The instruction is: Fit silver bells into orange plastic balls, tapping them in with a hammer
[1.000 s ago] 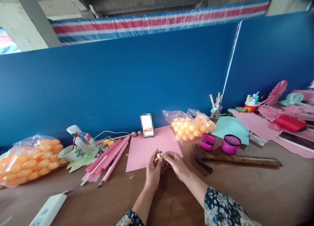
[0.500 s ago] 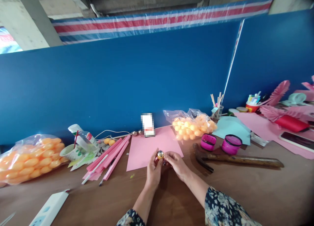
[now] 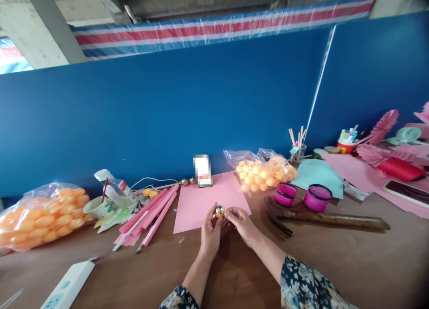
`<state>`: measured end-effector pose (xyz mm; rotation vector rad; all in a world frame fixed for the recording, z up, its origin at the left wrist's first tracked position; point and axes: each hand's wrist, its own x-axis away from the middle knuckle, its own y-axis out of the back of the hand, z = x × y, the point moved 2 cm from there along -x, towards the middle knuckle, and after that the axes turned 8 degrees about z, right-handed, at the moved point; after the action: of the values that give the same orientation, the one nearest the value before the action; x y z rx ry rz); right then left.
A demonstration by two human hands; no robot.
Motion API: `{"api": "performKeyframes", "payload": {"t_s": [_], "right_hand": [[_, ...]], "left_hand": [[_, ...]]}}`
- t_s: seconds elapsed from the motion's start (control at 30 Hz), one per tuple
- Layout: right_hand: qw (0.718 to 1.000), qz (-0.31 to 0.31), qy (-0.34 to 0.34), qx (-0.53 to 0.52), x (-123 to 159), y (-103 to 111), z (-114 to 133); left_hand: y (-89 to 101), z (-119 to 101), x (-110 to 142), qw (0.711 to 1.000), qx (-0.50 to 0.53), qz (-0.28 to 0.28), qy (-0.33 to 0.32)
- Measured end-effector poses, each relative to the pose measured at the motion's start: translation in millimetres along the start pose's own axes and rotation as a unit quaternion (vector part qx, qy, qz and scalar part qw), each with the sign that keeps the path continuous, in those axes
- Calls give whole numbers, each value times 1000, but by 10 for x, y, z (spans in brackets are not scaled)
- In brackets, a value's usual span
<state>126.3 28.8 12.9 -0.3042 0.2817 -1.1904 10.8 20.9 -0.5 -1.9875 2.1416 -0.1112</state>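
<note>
Between thumb and fingers, my left hand (image 3: 212, 233) pinches a small shiny gold ball (image 3: 219, 211) just above the table. At the ball's right side is my right hand (image 3: 241, 224), its thumb and forefinger pressed together right at the ball's edge; whatever they grip is too small to make out. A small dark shiny bit (image 3: 225, 222) shows below the ball, between the hands. Behind them lies a pink paper sheet (image 3: 204, 202), with a pixelated white upright object (image 3: 203, 170) at its far edge and two silvery balls (image 3: 185, 182) beside that.
A hammer (image 3: 328, 219) and two magenta pouches (image 3: 317, 198) lie right of my hands. Bags of orange balls stand behind (image 3: 259, 175) and at far left (image 3: 43, 219). Pink strips (image 3: 150, 215), a bottle (image 3: 119, 193) and a power strip (image 3: 69, 284) are on the left.
My hands keep nearly the same pose around the ball. The whole view has shifted slightly, so things appear a little farther right.
</note>
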Motion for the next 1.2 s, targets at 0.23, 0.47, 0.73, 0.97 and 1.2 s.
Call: {"api": "performKeyframes", "payload": {"t_s": [0.23,0.47,0.73,0.97,1.2], "right_hand": [[1000,-10,3,16,1,4,-5],[1000,0,3,16,-5,4,-15],[1000,-5,10,22,-2,-3,-15],[1000,5,4,9,-4,9,-20],[1000,13,0,13,-8,26,-38]], "left_hand": [[11,4,-2,1000,0,-8,6],[16,14,-2,1000,-8,-1,-2],[3,4,-1,1000,-3,-3,3],[26,17,-11,1000,-5,-1,2],[29,23,-8,1000,-14,2,-2]]}}
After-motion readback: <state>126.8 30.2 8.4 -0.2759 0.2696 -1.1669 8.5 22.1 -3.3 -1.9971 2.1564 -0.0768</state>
